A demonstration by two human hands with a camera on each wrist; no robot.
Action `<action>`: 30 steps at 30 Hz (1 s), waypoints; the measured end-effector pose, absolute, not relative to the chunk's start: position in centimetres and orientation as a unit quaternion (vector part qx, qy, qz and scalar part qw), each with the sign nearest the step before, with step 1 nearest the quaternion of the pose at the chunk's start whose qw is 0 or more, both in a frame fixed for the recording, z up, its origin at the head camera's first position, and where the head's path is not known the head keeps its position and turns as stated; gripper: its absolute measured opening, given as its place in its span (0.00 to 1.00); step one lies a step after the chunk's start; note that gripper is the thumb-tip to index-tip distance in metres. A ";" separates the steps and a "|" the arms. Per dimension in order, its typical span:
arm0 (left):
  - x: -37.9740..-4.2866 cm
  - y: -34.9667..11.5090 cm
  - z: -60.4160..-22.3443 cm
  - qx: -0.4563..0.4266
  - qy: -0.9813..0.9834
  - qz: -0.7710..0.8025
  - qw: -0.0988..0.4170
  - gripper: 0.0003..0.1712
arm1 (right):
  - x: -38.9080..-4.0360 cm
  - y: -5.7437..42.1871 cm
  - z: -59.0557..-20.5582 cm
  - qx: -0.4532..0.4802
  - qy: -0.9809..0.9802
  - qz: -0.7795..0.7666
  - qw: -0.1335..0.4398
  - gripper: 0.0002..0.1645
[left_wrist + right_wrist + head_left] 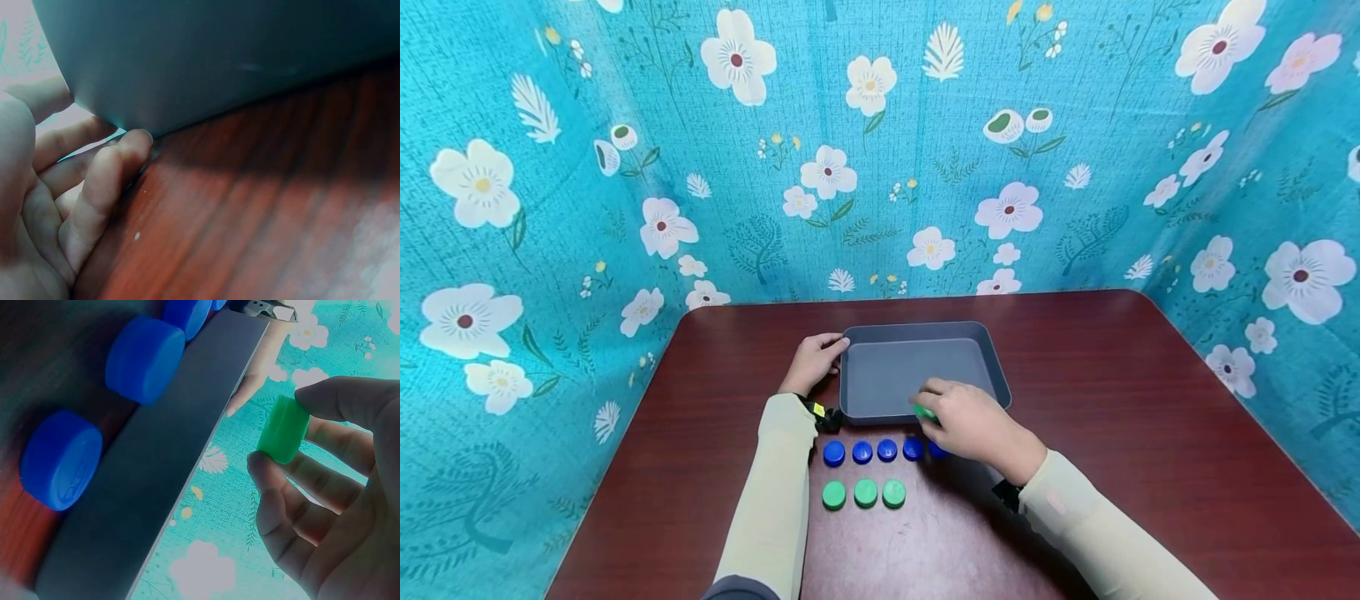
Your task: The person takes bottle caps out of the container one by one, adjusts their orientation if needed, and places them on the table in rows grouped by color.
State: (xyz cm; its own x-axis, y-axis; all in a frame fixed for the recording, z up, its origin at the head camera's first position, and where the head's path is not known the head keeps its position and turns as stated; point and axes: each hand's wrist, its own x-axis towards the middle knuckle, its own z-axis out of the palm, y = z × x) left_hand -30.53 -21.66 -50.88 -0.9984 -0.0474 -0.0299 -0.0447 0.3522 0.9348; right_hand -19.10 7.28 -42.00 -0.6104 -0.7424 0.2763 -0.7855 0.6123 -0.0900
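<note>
My right hand pinches a green bottle cap between thumb and fingertip, above the near rim of a grey rectangular tray. At the tray's left side, my left hand holds the rim, thumb on top; its fingers touch the outer wall in the left wrist view. Blue bottle caps form a row just in front of the tray, the rightmost partly hidden by my right hand. Nearer still, three green caps lie in a second row.
Everything stands on a dark red wooden table. A turquoise flowered cloth hangs behind it and along both sides. Each wrist carries a dark camera mount.
</note>
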 end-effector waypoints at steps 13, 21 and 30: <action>-30.3 -21.7 -51.2 0.030 -0.818 -0.574 -0.007 0.25 | -18.2 8.2 -42.9 0.428 -0.891 0.103 0.112 0.14; -30.1 -21.7 -51.5 0.032 -0.821 -0.571 0.000 0.24 | -17.7 8.6 -43.4 0.430 -0.889 0.106 0.118 0.13; -30.8 -21.7 -50.9 0.024 -0.823 -0.567 0.004 0.26 | -17.6 8.9 -43.3 0.440 -0.883 0.108 0.126 0.14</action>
State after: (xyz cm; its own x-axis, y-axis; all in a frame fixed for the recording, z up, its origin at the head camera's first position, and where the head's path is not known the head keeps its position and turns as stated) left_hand -30.77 -21.71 -50.87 -0.9988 -0.0437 -0.0208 -0.0350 0.3555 0.9340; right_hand -17.57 8.91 -43.33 -0.5811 -0.7491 0.3181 -0.8036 0.5899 -0.0790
